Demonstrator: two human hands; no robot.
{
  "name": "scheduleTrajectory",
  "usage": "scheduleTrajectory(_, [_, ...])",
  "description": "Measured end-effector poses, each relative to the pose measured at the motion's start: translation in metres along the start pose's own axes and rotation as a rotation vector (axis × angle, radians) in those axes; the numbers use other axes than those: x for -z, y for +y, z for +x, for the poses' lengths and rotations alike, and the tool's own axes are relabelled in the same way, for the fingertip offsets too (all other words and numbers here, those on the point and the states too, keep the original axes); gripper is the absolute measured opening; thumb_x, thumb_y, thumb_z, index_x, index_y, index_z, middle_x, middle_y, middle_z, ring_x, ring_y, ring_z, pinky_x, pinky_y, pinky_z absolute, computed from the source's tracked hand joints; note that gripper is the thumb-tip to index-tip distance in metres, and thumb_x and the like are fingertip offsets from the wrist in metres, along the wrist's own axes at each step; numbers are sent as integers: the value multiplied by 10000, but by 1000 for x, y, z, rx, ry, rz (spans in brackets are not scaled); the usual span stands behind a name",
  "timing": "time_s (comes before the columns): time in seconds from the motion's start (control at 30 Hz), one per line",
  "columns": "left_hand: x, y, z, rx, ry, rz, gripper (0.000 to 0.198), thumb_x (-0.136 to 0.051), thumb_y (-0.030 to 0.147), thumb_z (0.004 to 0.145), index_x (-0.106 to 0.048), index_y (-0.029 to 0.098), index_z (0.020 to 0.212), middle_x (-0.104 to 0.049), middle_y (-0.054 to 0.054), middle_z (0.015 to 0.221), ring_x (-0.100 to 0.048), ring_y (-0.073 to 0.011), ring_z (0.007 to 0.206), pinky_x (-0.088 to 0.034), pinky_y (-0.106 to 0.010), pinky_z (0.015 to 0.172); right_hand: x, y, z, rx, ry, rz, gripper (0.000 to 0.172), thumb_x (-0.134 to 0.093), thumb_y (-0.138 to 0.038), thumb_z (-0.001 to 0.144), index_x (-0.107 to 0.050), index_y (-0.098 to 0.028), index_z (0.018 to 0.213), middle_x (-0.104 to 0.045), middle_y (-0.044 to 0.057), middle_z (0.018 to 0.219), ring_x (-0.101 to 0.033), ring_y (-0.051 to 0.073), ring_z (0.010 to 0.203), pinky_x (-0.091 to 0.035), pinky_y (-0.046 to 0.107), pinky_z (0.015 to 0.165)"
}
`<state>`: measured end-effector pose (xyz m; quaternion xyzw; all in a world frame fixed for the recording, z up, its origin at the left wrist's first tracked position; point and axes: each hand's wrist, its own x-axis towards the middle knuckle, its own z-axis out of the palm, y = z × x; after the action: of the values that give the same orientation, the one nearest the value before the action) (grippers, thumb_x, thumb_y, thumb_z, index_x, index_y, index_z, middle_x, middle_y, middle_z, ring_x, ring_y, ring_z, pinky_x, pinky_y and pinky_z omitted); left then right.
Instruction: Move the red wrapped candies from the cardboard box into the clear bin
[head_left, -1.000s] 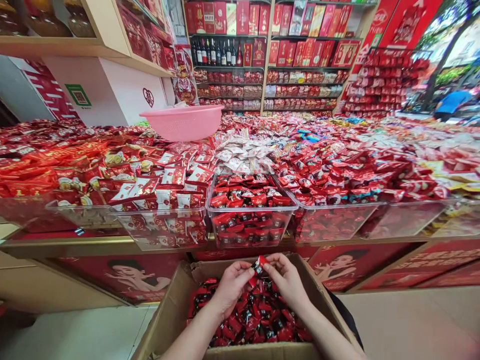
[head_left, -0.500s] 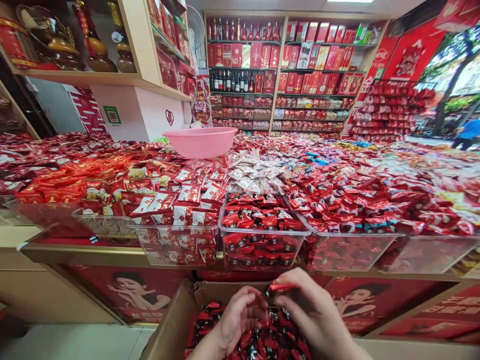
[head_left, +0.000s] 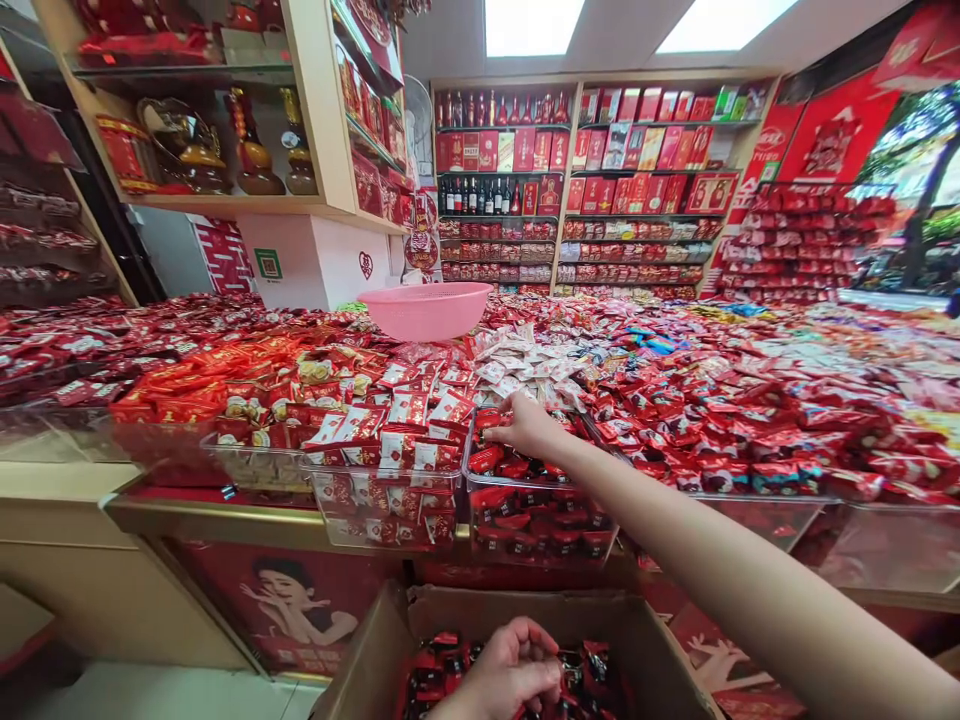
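Note:
My right hand (head_left: 529, 428) reaches into the clear plastic bin (head_left: 541, 487), its fingers pinched at the back left corner on a small red wrapped candy (head_left: 489, 436). Rows of red-and-black wrapped candies (head_left: 525, 520) fill this bin and show through its front wall. Lower down, my left hand (head_left: 514, 668) is above the open cardboard box (head_left: 525, 605), fingers curled in and closed. Whatever lies inside those fingers is hidden. Loose red-and-black candies (head_left: 592, 670) lie in the box around and under my left hand.
Left of the bin stands another clear bin (head_left: 386, 515) with white-and-red packets; more heaped bins (head_left: 757, 515) continue rightward. A pink basin (head_left: 427, 312) rests on the candy heap behind. A wall cabinet (head_left: 225, 205) overhangs at the left, and stocked shelves (head_left: 574, 180) line the back.
My right hand has moved from above the cardboard box up and forward into the clear bin. My left hand has stayed over the box, its fingers more curled. The view has tilted up slightly.

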<state>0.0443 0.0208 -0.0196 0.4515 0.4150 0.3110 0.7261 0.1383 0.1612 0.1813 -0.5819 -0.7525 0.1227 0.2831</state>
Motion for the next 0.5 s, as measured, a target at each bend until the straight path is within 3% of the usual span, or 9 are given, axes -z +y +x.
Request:
scheduleTrajectory(0.1, [1,-3,2,-12,-1,31,225,-633,239,550,-492,156,705,-517,52,523,-489,-75,452,-301,-180,420,-1,-2,-4,93,-56,-97,294,-558,-433,636,-548,-162,750,-595,42,703,-529,153,657,-354,224,542])
scheduleTrajectory(0.23, [-2,-2,3,13,-21,77,244,-641,262,534,-496,161,702,-500,50,524,-469,-82,439,-296,-196,419,-3,-2,-1,184,-93,-150,307,-498,-479,681,-583,-186,719,-601,30,670,-531,150,642,-340,227,545])
scheduleTrajectory(0.33, [-3,0,0,60,-31,129,246,-640,281,532,-505,174,707,-496,48,556,-456,-81,443,-304,-208,438,0,-5,-3,188,-51,-161,332,-455,-483,712,-583,-178,739,-601,40,673,-529,152,630,-335,227,529])
scheduleTrajectory(0.4, [-1,-4,-2,73,-50,227,220,-628,285,552,-523,189,720,-517,38,585,-481,-100,490,-333,-226,478,12,-14,-15,220,36,-149,309,-427,-441,748,-573,-168,761,-598,46,690,-524,148,640,-337,228,543])
scheduleTrajectory(0.5, [9,-17,-3,56,-146,556,142,-574,309,629,-569,230,746,-591,12,685,-546,-167,652,-382,-279,590,35,-31,-58,432,83,-65,253,-374,-348,802,-554,-173,767,-588,31,718,-510,119,661,-341,212,580])
